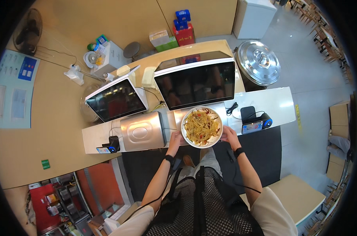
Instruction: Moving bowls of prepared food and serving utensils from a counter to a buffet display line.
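Note:
A round white bowl [218, 140] full of shredded yellowish food with red bits [202, 125] is between my two hands, at the near edge of the counter. My left hand [176, 140] grips its left rim, and my right hand [228, 135] grips the right rim. The fingers of both hands are partly hidden beneath the bowl. Behind the bowl stands a large dark screen [196, 83] with a white frame. Under the bowl lies a metal plate [180, 116] set in the counter. Whether the bowl touches it, I cannot tell.
Left of the bowl is a flat steel scale-like box [141, 131], with a smaller tilted screen [117, 101] behind it. Small black payment devices stand at the left [113, 144] and right [266, 120]. A large lidded steel pot [258, 63] stands beyond the counter's right side.

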Demonstrator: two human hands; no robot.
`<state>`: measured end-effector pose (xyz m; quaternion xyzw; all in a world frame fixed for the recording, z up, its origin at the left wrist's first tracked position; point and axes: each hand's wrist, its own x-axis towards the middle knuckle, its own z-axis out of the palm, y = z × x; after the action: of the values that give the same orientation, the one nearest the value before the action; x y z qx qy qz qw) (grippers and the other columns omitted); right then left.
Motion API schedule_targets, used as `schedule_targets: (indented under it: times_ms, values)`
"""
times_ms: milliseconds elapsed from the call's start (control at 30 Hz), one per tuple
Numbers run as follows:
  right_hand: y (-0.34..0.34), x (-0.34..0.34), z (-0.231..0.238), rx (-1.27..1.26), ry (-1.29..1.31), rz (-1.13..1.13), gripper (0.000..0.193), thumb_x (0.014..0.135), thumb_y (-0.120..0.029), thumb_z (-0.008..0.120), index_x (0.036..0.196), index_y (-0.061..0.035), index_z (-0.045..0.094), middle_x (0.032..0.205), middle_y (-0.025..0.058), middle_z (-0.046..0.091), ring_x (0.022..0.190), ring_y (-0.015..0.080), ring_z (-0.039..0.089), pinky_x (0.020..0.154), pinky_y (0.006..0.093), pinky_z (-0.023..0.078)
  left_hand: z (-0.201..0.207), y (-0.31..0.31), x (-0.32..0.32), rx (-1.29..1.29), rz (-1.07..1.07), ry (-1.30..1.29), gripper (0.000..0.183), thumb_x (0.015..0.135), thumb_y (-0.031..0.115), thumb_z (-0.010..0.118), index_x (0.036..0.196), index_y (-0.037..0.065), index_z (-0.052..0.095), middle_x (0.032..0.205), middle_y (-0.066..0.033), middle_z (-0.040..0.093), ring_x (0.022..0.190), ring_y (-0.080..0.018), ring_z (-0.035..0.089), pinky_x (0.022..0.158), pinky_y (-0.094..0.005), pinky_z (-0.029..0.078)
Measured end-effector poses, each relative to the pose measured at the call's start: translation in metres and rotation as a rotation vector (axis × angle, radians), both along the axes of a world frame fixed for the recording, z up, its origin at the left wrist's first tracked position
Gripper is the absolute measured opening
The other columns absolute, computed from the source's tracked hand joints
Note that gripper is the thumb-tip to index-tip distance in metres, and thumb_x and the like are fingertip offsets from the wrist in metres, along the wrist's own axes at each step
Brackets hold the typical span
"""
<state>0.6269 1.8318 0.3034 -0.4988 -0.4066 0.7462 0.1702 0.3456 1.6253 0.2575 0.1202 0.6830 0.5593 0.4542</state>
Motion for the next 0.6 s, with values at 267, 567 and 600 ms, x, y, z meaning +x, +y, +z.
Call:
schedule_targets:
  times_ms: [267, 567, 600]
  values:
    - [-0.196, 0.185, -0.112, -0.225, -0.264, -0.336, 0.049, 0.101, -0.044, 0.042, 0.078, -0.0057, 0.061, 0.065, 0.0063, 0.058, 0.05, 0.0258, 0.054, 0.049, 0.0419, 0.048, -0.06, -0.231, -0.023, -0.298, -0.064, -0.035, 0.023, 0.093, 0.021, 0.059, 0.105, 0.001, 0.061, 0.081, -0.0092, 0.062, 0.06, -0.0178, 0.063, 0.048, -0.0303, 0.051]
    - [-0.248, 0.297, -0.263, -0.514, -1.08, -0.993, 0.041, 0.104, -0.033, 0.043, 0.088, -0.004, 0.066, 0.093, 0.0156, 0.071, 0.086, 0.0289, 0.07, 0.075, 0.0448, 0.059, -0.057, -0.553, 0.086, -0.806, -1.088, 0.585, 0.025, 0.095, 0.015, 0.055, 0.087, -0.004, 0.069, 0.082, -0.0162, 0.075, 0.071, -0.0299, 0.074, 0.062, -0.041, 0.06]
    - [-0.222, 0.279, -0.262, -0.543, -1.172, -1.146, 0.039, 0.104, -0.033, 0.044, 0.088, -0.0053, 0.067, 0.093, 0.0148, 0.072, 0.086, 0.028, 0.07, 0.075, 0.0439, 0.059, -0.085, -0.504, 0.066, -0.923, -0.925, 0.372, 0.021, 0.094, 0.012, 0.057, 0.1, -0.003, 0.071, 0.1, -0.0181, 0.076, 0.09, -0.0326, 0.075, 0.068, -0.0412, 0.06]
